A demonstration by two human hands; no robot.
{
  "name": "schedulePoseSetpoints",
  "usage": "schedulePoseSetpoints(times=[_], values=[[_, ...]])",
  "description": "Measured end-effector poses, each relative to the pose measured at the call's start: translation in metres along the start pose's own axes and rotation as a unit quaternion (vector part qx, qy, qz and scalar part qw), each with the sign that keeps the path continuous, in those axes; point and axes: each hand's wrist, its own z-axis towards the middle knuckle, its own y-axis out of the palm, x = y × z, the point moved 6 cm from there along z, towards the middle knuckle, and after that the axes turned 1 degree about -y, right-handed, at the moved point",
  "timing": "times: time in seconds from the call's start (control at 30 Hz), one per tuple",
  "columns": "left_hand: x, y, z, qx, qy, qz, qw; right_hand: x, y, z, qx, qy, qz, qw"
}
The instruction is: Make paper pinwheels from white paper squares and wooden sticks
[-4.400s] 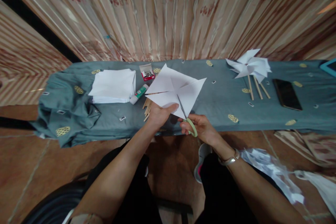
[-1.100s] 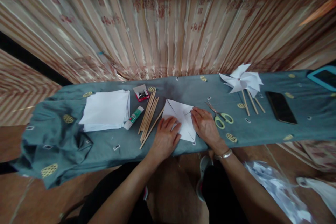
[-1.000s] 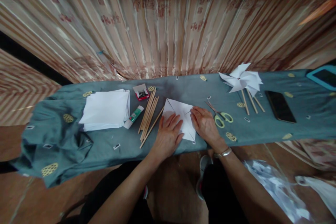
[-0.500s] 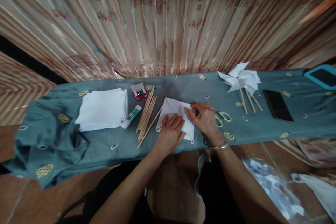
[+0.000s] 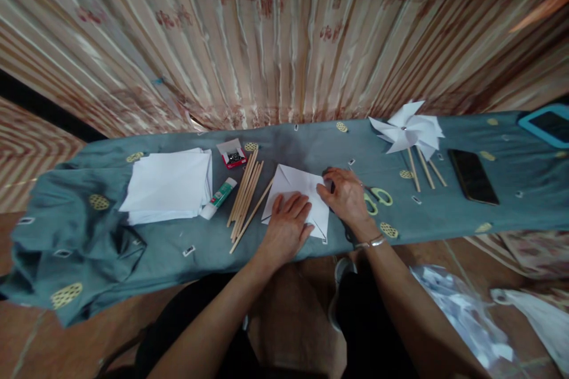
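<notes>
- Paper is lying at the center of my work as one white, square sheet point(image 5: 302, 182), resting on the gray-green cloth point(image 5: 169, 254) between my two hands.
- Slits are running inward from three of its corners, so I am judging the cutting there as done; my right hand is hiding the remaining corner.
- Nothing is yet fastening this sheet: no pin is showing in it and no stick is joining it, so shaping and fixing are seemingly still waiting.
- My left hand point(image 5: 288, 224) is spreading flat, unclenched, pressing on the sheet without gripping it.
- My right hand point(image 5: 349, 194) is bending its fingers at the right-hand corner, thumb lying against the paper; whether it is really pinching, I cannot tell.
- Pinwheels point(image 5: 403, 128) with pointed, crisp white vanes are overlapping at the right, pale sticks jutting from under them; those are looking finished.
- Supplies are remaining on the left: a stack of blank sheets point(image 5: 166, 183), smooth with uneven edges, a capped, cylindrical glue stick point(image 5: 219, 198), slim round wooden sticks point(image 5: 245, 192) and a small red carton point(image 5: 233, 158) holding shiny metal bits.
- Scissors point(image 5: 372, 192) with light-green looped handles are lying just beyond my right hand, partly hidden by it.
</notes>
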Motion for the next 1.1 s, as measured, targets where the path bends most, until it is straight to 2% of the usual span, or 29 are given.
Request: schedulePoseSetpoints(times=[0.5,0.67,0.87,1.1], values=[[-0.001,0.0,0.0,-0.001,0.001,-0.005,1.0,0.037,0.001,0.005,-0.005,0.034,0.005,0.999],[0.0,0.0,-0.001,-0.001,0.0,0.002,1.0,0.035,-0.009,0.002,0.034,0.037,0.03,0.998],[0.003,-0.01,-0.007,0.019,0.0,0.008,1.0,0.021,-0.021,-0.002,0.059,0.031,0.045,0.997],[0.008,-0.026,-0.013,0.05,-0.016,-0.029,0.998,-0.024,-0.015,-0.002,0.055,0.013,0.093,0.994]])
